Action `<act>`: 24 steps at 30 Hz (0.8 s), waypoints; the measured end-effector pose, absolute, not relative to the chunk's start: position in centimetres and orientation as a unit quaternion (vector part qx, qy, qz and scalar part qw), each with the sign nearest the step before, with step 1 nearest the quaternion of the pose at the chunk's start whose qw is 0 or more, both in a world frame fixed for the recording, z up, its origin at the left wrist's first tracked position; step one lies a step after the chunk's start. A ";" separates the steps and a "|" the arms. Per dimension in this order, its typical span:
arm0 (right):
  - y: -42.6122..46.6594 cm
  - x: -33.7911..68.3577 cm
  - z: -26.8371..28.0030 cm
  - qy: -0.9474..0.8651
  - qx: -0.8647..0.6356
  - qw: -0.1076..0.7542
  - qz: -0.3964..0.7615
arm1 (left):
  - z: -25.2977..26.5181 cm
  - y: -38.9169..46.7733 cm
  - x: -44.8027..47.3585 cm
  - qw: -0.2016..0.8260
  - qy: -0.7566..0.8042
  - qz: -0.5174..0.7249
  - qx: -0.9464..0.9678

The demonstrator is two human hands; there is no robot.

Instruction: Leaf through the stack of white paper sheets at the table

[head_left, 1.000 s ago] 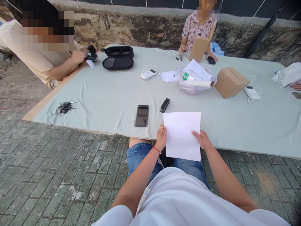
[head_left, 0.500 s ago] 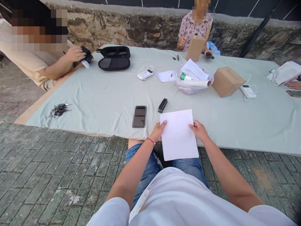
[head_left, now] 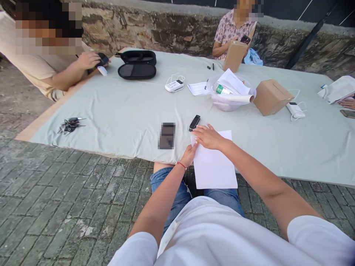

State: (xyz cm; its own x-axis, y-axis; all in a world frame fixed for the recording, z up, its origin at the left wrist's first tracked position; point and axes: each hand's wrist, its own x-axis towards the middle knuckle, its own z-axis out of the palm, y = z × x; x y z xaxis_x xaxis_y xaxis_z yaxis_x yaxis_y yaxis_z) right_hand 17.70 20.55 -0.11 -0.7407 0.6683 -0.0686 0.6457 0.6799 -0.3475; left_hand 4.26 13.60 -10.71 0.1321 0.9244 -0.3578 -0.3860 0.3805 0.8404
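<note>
Near the edge of the worktop (head_left: 124, 107), paper (head_left: 215, 168) is being pinched at its far-left corner by the left hand (head_left: 189, 154), long axis pointing away from the body. The right hand (head_left: 208, 137), grip unclear, is being held over that corner, nearer the stapler (head_left: 194, 122).

The smooth white rectangular sheet (head_left: 215, 168) I hold is matt paper; the slim black stapler (head_left: 195, 122) looks like faintly glossy plastic. The pale-green tablecloth (head_left: 124, 107) is creased, matt fabric, the boxy brown carton (head_left: 273, 96) dull cardboard, the grey-green brick paving (head_left: 69, 192) rough.
</note>
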 end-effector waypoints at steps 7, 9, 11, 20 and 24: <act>20.1 16.9 -0.7 -0.920 -0.351 0.015 0.173 | -11.1 13.7 4.3 0.685 0.481 0.466 0.288; 20.3 16.6 -0.8 -0.922 -0.349 0.024 0.168 | -11.1 13.7 4.3 0.678 0.482 0.463 0.307; 20.9 16.4 -0.8 -0.916 -0.355 0.029 0.186 | -11.0 13.6 4.2 0.671 0.480 0.455 0.335; 23.1 16.2 -0.8 -0.861 -0.373 0.045 0.343 | -10.7 13.2 4.1 0.646 0.491 0.458 0.364; 23.3 16.8 -0.8 -0.877 -0.388 0.010 0.283 | -10.8 13.2 3.9 0.629 0.519 0.459 0.353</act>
